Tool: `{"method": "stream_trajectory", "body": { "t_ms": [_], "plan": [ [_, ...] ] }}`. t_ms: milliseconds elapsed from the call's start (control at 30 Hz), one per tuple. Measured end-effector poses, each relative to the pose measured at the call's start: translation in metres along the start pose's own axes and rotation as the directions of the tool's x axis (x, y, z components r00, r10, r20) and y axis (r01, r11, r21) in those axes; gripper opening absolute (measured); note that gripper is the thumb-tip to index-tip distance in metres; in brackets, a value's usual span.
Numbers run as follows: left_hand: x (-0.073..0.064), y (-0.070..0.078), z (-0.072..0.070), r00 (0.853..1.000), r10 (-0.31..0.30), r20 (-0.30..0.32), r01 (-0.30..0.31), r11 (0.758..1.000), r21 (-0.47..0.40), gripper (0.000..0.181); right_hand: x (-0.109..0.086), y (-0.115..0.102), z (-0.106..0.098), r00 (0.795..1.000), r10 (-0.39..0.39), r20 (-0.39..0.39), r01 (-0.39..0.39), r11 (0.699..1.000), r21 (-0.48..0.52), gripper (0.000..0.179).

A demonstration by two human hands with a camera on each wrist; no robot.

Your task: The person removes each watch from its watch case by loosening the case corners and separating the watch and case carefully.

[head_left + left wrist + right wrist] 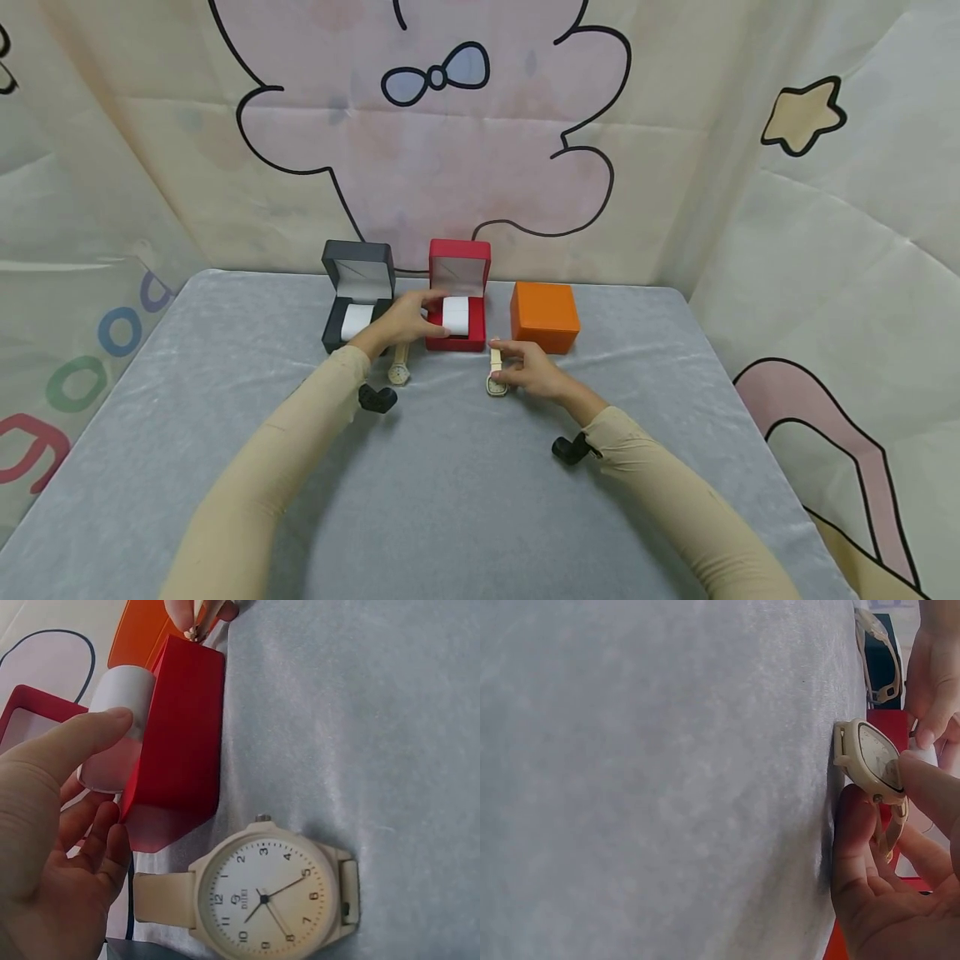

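Note:
My left hand (408, 319) is at the open red watch box (477, 343), its thumb and fingers around the white watch pillow (124, 690) inside. My right hand (534, 368) pinches a cream watch (874, 761) between thumb and fingers at the table, in front of the red box's right side. The held watch has a rounded-square face and a pale strap. A second cream watch (270, 896), with a round numbered dial, lies on the cloth below my left wrist. My left forearm and hand partly hide the dark box's front in the head view.
An open dark grey watch box (358, 254) with a white pillow (356, 320) stands left of the red one. To the right sits a closed orange box (546, 308). A grey cloth (450, 500) covers the table; a printed curtain hangs behind.

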State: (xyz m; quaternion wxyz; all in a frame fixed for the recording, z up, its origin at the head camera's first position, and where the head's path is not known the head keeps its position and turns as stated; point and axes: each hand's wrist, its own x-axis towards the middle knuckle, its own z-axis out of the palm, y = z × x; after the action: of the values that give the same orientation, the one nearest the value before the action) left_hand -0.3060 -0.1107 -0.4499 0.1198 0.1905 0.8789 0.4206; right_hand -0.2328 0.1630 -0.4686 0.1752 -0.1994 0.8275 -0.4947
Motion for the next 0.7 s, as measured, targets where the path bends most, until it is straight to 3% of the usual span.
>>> {"method": "stream_trajectory", "body": {
  "t_ms": [700],
  "plan": [
    [0.0049, -0.0040, 0.0027, 1.000, 0.012, 0.003, -0.012, 1.000, 0.023, 0.074, 0.0035, -0.0029, -0.0015, 1.000, 0.020, 0.016, -0.019, 0.999, -0.030, 0.062]
  ]
}}
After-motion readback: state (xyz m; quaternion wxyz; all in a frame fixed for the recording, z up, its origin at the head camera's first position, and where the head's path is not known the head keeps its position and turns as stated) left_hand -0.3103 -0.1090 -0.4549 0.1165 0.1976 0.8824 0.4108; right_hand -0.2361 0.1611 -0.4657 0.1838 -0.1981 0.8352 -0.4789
